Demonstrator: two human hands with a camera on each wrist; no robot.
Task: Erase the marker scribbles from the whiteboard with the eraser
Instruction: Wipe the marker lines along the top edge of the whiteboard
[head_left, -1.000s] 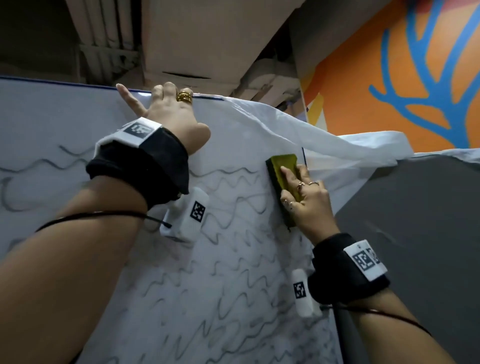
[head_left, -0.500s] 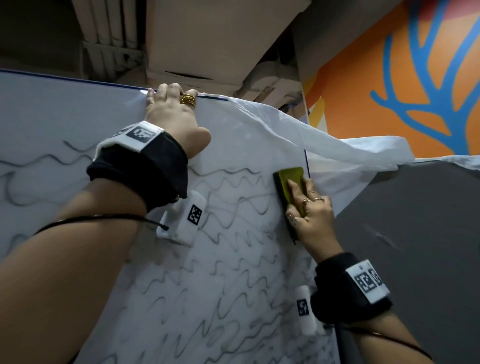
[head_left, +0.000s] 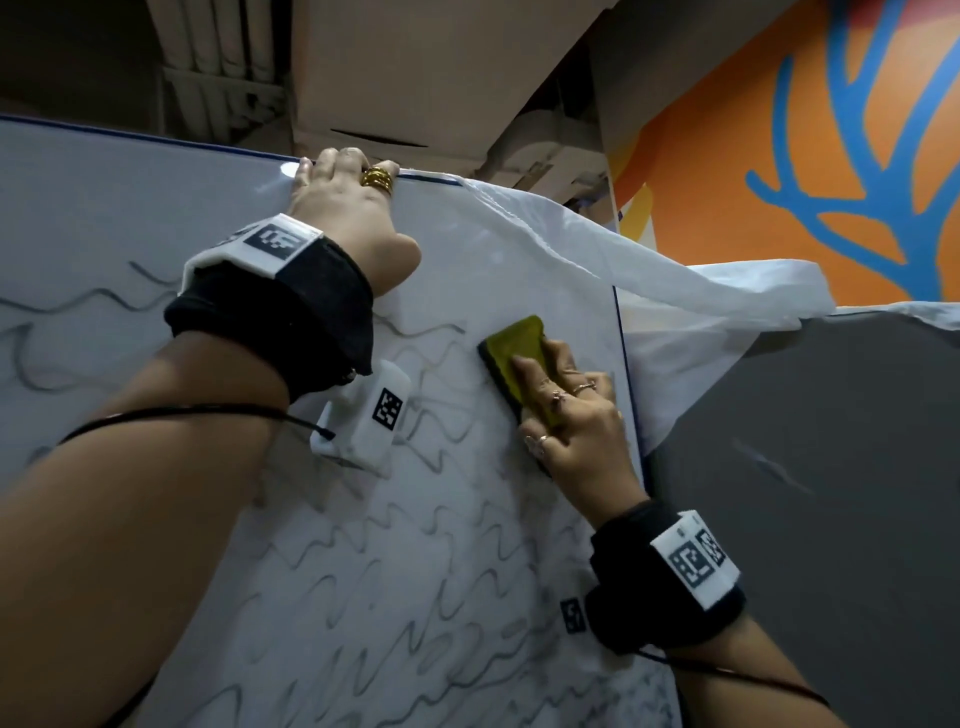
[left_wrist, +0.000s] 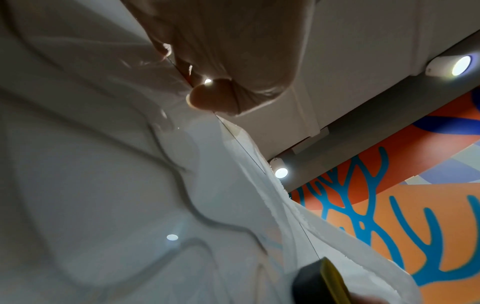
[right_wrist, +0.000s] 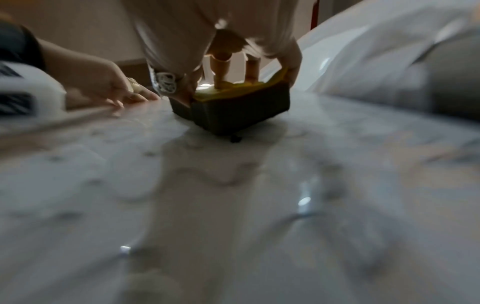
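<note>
The whiteboard (head_left: 130, 218) stands upright before me, covered in wavy grey marker scribbles (head_left: 395, 561). My right hand (head_left: 566, 415) grips a yellow-backed eraser (head_left: 514, 353) with a dark pad and presses it flat on the board near its right edge. The right wrist view shows the eraser (right_wrist: 241, 107) held between thumb and fingers, pad down on the board (right_wrist: 233, 205). My left hand (head_left: 353, 208) holds the top edge of the board, fingers hooked over it. In the left wrist view the left hand (left_wrist: 221, 67) grips that edge, and the eraser (left_wrist: 319, 286) shows at the bottom.
A white cloth (head_left: 649, 270) drapes over the board's top right corner and hangs down its right side. A dark grey panel (head_left: 831, 493) stands to the right. Behind is an orange wall with a blue branch pattern (head_left: 831, 156).
The right hand has slid the eraser down the board and a little leftwards. The left hand's thumb has drawn in against the top edge of the board.
</note>
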